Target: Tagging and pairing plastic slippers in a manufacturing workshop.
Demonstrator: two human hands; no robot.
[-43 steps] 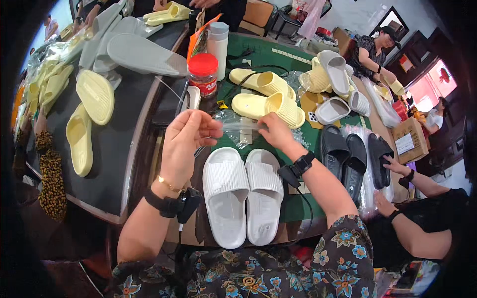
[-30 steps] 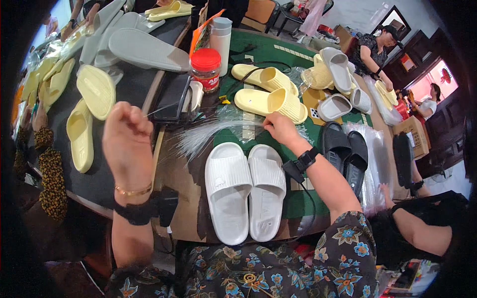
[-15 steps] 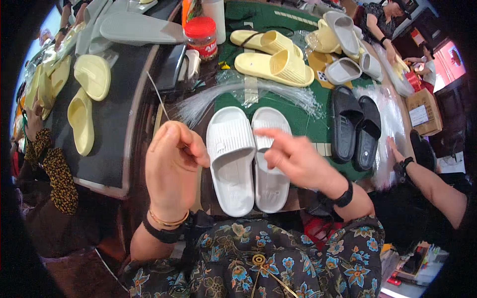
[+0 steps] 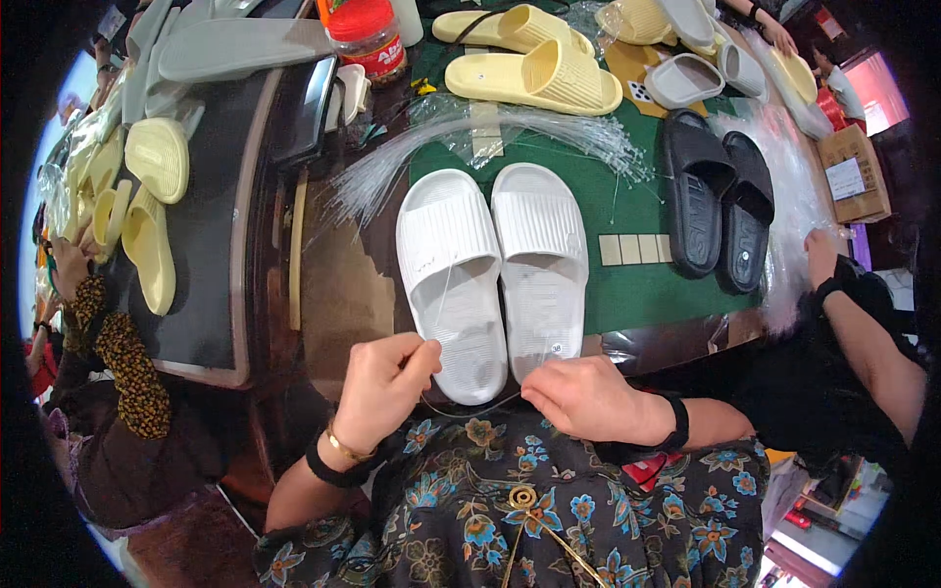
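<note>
Lower centre of frame: clear strand (image 4: pixel 465 416) bows between left hand (image 4: pixel 390 380) and right hand (image 4: pixel 596 398), fingertips of both pinched closed on it. Looks light, springy, slippery; best pinched near its ends. White slippers (image 4: pixel 545 284), mid-frame, seem soft; grip sides.

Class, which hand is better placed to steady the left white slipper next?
Probably the left hand: it appears at the outer edge of the left white slipper, whereas the right hand appears by the heel of the right white slipper.
</note>
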